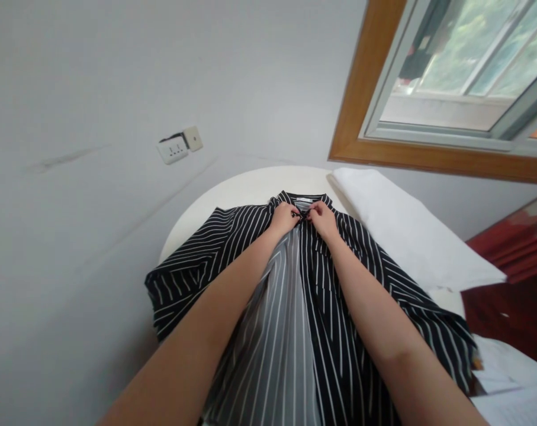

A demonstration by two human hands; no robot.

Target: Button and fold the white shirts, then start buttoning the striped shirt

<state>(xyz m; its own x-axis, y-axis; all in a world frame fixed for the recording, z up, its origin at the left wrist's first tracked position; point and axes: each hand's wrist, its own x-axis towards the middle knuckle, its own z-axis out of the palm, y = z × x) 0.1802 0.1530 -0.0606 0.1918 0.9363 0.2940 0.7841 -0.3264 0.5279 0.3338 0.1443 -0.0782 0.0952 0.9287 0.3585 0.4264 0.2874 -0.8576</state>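
Observation:
A black shirt with white stripes (pixel 328 307) lies spread over a round white table (pixel 246 183), its collar at the far end and both short sleeves out to the sides. Below the collar the front hangs apart, showing the paler grey inside. My left hand (pixel 285 218) pinches the left front edge just under the collar. Close beside it, my right hand (pixel 321 219) pinches the other front edge, fingertips nearly meeting those of the left. Any button between the fingers is too small to make out.
A folded white cloth (pixel 396 225) lies at the table's right. Behind stands a wall with a power socket (pixel 173 149) and a wood-framed window (pixel 386 148). Papers (pixel 512 396) lie at the lower right, near dark red fabric (pixel 521 242).

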